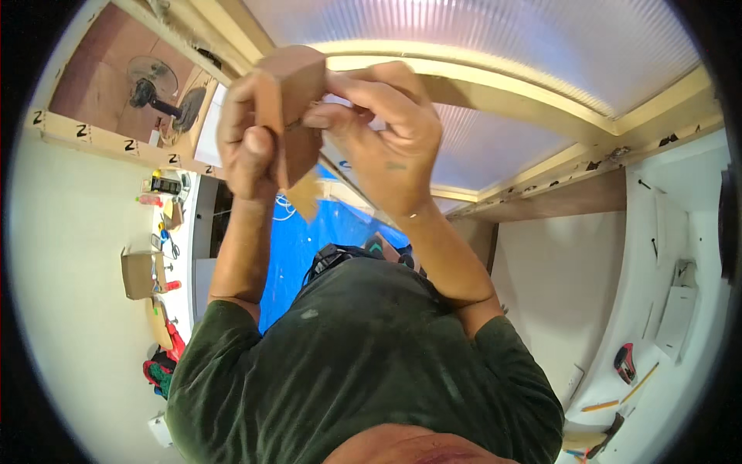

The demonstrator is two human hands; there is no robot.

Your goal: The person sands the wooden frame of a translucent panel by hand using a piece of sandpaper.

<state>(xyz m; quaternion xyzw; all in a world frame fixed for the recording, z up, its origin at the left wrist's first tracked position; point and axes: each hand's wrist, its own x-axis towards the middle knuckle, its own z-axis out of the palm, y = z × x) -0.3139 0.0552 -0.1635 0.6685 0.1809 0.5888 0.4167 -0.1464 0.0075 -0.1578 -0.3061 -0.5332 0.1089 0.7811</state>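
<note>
Raised in front of me, my left hand (246,143) is wrapped round a brown angular block-like piece (301,81), its thumb pressed on the near edge. The piece has flat faces meeting at sharp edges, and its exact kind cannot be made out. My right hand (394,131) meets its right side, with thumb and forefinger pinched together against the face. Whatever sits between those fingertips is too small to name. A tan, pale-yellow shape (308,197) shows just below the brown piece, blurred.
Overhead runs a pale wooden frame (533,93) with ribbed translucent panels (464,31). A fan (151,93) stands at upper left. The left shelf holds an open cardboard box (141,272) and scissors (175,249). A tape measure (624,362) and pencils (640,382) lie right. Blue sheeting (340,224) covers the floor.
</note>
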